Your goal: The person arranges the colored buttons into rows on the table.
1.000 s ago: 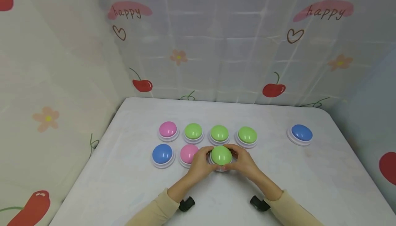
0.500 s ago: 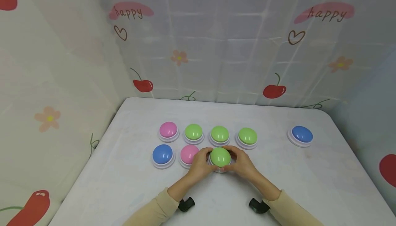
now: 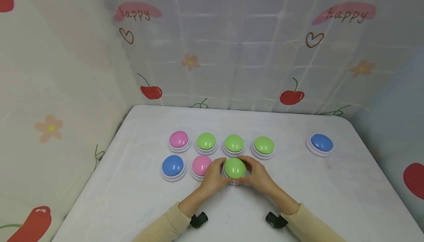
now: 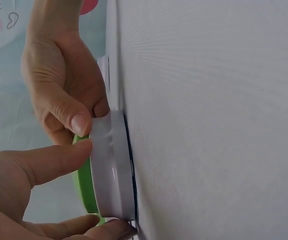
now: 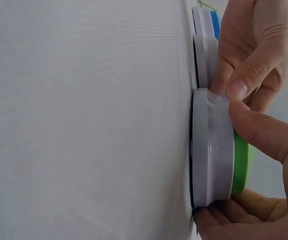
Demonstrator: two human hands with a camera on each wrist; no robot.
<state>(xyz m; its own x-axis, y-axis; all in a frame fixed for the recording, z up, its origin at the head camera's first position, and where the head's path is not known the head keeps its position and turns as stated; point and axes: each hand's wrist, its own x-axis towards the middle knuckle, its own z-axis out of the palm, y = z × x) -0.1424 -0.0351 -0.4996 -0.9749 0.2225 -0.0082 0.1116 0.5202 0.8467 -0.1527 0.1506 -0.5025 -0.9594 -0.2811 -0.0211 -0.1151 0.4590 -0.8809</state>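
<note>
Both hands hold a push button with a domed green top [image 3: 235, 168] and a white round base [image 4: 109, 170], at the right end of the front row. On its left side the left hand [image 3: 213, 176] grips the base, thumb in front and fingers curled behind. From the other side the right hand [image 3: 257, 175] grips it likewise. The thumb tips almost meet at the near side of the rim. In the right wrist view the button's white base [image 5: 212, 150] stands close against the tabletop. Left of it is a pink button [image 3: 201, 165], partly behind the left hand.
A blue button [image 3: 173, 166] ends the front row at left. Behind are a pink button [image 3: 179, 139] and three green ones, the rightmost green button [image 3: 264, 145] beyond the right hand. Another blue button [image 3: 321, 143] sits apart at the right. Printed curtains [image 3: 232, 50] enclose the white table [image 3: 331, 197].
The held green button has shifted slightly left and toward the person, both hands moving with it. Both hands keep their grip, and the other buttons stay in place.
</note>
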